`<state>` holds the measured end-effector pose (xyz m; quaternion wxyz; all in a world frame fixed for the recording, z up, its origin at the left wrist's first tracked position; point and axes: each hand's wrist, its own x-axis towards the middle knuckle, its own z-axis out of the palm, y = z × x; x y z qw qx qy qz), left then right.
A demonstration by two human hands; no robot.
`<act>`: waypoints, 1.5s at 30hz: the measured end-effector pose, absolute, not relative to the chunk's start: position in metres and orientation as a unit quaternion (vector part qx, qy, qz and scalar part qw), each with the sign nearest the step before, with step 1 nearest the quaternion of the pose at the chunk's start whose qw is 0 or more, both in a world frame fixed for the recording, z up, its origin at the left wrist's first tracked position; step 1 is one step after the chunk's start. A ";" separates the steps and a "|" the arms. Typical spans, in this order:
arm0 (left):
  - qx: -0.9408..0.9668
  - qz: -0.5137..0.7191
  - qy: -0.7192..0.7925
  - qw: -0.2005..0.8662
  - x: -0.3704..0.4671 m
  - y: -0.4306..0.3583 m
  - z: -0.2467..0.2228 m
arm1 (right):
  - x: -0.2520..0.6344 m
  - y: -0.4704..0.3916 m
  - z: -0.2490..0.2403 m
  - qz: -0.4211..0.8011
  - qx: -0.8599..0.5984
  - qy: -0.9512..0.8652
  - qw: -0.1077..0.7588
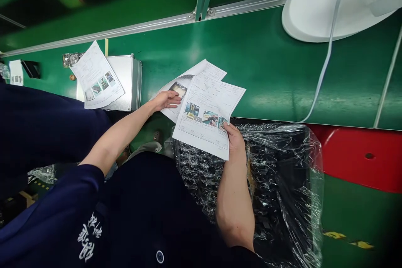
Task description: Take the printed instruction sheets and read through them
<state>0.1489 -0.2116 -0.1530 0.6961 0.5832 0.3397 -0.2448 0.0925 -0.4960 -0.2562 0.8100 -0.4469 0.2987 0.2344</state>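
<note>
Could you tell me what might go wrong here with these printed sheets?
The right hand pinches only a corner of the top sheet, so it could slip or crease. The left hand rests lightly on the lower sheet, which may slide on the green belt.

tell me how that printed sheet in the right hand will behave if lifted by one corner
The printed sheet is probably floppy: it is thin paper, held at its lower edge by the right hand. Likely very light. It may slide easily over the sheet under the left hand.
</note>
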 end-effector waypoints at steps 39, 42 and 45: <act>0.453 -0.148 0.257 0.841 0.056 -0.220 -0.125 | -0.016 -0.468 -0.166 0.111 -0.597 0.206 0.768; 0.441 -0.132 0.240 0.855 0.040 -0.211 -0.124 | -0.029 -0.460 -0.156 0.098 -0.607 0.201 0.763; 0.428 -0.121 0.226 0.866 0.024 -0.201 -0.123 | -0.045 -0.452 -0.145 0.093 -0.610 0.202 0.761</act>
